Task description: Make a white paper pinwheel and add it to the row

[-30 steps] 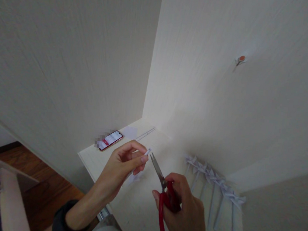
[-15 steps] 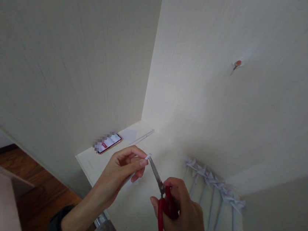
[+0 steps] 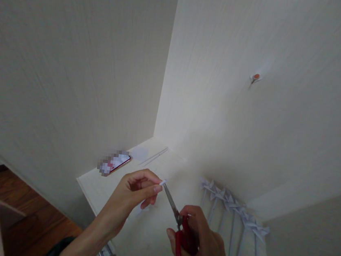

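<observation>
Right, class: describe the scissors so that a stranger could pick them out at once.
Start at the white desk in the wall corner. Just above its near edge, the right hand grips the scissors. Their red handles and slim grey blades stand out among white paper pieces.

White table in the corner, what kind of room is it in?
Probably a home room used for paper crafts: a pale wooden table against cream walls, a row of folded white paper pinwheels, red-handled scissors, brown wood floor.

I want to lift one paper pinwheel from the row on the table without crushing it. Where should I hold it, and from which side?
Probably pinch the thin stick of a paper pinwheel with two fingers, coming from the near side. The sticks point toward the person, the folded heads lie at the far end, and gaps separate neighbouring sticks on the table.
</observation>
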The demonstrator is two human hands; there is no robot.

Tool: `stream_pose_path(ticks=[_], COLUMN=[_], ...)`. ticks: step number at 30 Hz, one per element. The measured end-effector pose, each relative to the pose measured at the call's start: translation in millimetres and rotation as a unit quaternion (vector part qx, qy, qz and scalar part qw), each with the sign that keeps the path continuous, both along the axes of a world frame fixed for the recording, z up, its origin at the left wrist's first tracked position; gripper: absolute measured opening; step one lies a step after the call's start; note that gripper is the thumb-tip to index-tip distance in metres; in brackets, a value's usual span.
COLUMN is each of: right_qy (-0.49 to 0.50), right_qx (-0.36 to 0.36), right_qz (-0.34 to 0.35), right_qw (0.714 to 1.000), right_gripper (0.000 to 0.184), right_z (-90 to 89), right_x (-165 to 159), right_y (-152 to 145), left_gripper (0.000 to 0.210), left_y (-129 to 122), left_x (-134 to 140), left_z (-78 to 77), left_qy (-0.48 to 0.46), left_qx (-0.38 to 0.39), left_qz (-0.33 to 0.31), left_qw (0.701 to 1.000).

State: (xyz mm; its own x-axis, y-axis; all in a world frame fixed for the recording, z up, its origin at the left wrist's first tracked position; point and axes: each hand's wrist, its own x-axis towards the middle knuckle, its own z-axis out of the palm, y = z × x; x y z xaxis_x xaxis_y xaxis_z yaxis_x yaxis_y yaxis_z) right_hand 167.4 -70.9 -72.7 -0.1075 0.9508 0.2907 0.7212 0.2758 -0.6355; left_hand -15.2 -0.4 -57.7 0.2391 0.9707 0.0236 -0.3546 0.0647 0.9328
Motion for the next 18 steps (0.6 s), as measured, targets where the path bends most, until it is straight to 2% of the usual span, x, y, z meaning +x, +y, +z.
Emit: stream_pose_path(ticks=[9,18], right_qy=[-0.014,0.006], right_qx=[0.008,-0.006], right_qz=[-0.005,0.012], right_qw=[1.0,1.0], right_gripper=[0.016,0.017], right_z=[0.2,-6.7], right_x=[-1.6,2.9], right_y=[2.3,0.9], left_gripper=[0.017,0.021], left_y=[1.5,0.1], left_x=[-3.0,0.5], left_z=[-5.5,0.8], left_qy=[0.031,0.021], left_qx=[-0.009,-0.029], left_qz=[0.001,0.007], left_qw=[0.999,0.999])
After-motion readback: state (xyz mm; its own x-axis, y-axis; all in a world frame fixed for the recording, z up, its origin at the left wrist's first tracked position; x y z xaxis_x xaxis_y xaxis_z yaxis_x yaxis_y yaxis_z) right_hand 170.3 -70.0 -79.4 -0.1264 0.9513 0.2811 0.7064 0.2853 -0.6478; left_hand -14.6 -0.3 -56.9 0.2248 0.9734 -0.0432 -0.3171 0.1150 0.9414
